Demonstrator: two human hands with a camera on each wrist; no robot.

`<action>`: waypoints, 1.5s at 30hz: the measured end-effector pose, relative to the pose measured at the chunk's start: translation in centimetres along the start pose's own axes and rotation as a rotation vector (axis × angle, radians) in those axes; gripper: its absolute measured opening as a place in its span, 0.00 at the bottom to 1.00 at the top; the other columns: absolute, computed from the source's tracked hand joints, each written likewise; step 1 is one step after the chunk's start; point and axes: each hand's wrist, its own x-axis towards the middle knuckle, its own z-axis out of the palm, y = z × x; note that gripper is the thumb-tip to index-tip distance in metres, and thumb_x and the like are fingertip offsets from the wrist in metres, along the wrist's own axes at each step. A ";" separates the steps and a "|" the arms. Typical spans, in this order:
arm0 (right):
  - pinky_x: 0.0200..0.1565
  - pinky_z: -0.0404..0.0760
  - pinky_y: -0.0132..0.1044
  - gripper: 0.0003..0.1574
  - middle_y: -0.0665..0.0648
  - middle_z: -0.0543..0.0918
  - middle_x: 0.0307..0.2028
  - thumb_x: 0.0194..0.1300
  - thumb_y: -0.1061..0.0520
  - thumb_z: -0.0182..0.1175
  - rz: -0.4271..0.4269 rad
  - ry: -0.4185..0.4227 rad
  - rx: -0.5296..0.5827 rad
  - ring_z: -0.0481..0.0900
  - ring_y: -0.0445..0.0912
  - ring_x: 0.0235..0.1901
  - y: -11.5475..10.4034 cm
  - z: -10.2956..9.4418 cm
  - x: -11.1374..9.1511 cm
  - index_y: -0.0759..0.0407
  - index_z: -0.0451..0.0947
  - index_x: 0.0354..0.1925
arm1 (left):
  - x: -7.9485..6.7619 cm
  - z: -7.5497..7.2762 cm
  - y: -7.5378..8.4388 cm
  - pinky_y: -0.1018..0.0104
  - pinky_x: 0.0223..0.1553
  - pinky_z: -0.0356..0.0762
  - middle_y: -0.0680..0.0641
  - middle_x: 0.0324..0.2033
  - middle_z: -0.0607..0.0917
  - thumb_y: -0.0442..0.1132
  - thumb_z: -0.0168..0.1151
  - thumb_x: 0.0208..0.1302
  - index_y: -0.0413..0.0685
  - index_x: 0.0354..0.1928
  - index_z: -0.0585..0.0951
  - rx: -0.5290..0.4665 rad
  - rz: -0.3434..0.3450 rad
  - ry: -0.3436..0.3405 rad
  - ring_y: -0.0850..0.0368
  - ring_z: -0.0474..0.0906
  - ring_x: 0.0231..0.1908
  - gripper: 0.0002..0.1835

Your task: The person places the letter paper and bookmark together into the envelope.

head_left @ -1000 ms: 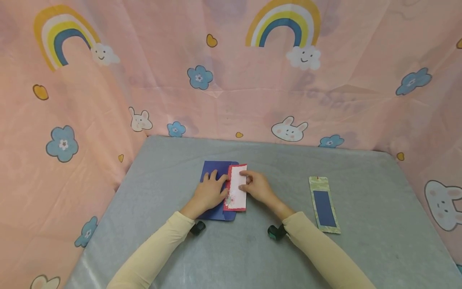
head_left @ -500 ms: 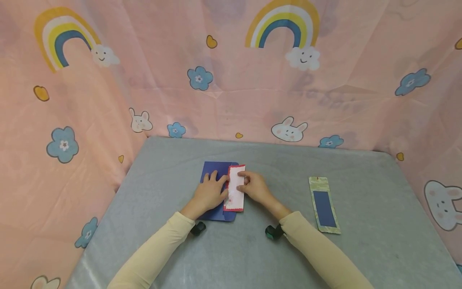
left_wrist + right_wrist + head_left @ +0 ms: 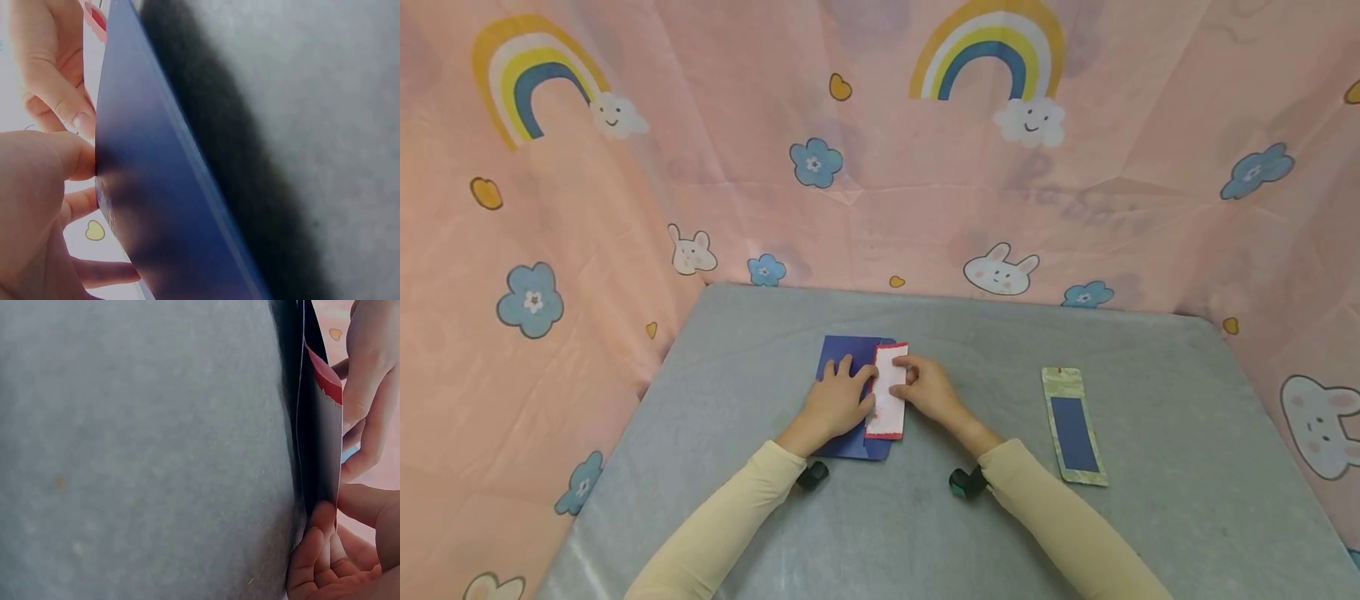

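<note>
A dark blue folded card or envelope [image 3: 853, 346] lies on the table, with a narrow white panel edged in red [image 3: 889, 417] over its right side. My left hand [image 3: 833, 400] rests on the blue piece with fingers spread, thumb and index finger touching the panel's left edge. From the right, my right hand [image 3: 931, 390] pinches the panel's right edge between thumb and fingers. In the right wrist view the white panel [image 3: 330, 440] bows away from the blue layer behind it. The left wrist view shows the blue surface [image 3: 156, 169] edge-on. Whether the two pieces are joined, I cannot tell.
To the right on the grey-covered table [image 3: 1000, 533] lies a green patterned strip [image 3: 1063, 383] with a dark blue rectangle on it. A pink printed curtain [image 3: 880, 217] encloses the back and sides. Dark wrist-worn devices [image 3: 966, 483] sit below both wrists.
My right hand has shifted slightly left, carrying the panel's right edge with it. The panel looks narrower, and its flower print at lower left is less visible. My left hand stays put.
</note>
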 end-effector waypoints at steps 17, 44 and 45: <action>0.27 0.73 0.31 0.32 0.60 0.86 0.26 0.59 0.63 0.67 0.062 0.009 0.069 0.79 0.40 0.22 1.2 -1.2 -0.7 0.64 0.74 0.62 | -0.1 0.1 -0.1 0.34 0.50 0.77 0.33 0.66 0.71 0.48 0.54 0.69 0.60 0.63 0.74 -0.010 0.005 0.022 0.26 0.66 0.65 0.21; 0.29 0.74 0.30 0.30 0.61 0.87 0.28 0.60 0.64 0.66 0.027 -0.015 0.040 0.77 0.37 0.21 1.8 -1.6 -1.0 0.68 0.75 0.61 | -0.1 -0.1 0.0 0.34 0.53 0.76 0.34 0.66 0.71 0.47 0.54 0.69 0.59 0.63 0.74 -0.031 0.009 0.015 0.27 0.67 0.65 0.21; 0.30 0.74 0.30 0.30 0.60 0.87 0.28 0.60 0.63 0.66 0.030 -0.016 0.043 0.77 0.37 0.21 1.8 -1.6 -1.0 0.68 0.75 0.61 | -0.1 -0.1 0.0 0.34 0.52 0.76 0.34 0.66 0.71 0.47 0.54 0.69 0.59 0.63 0.74 -0.032 0.009 0.016 0.27 0.67 0.65 0.21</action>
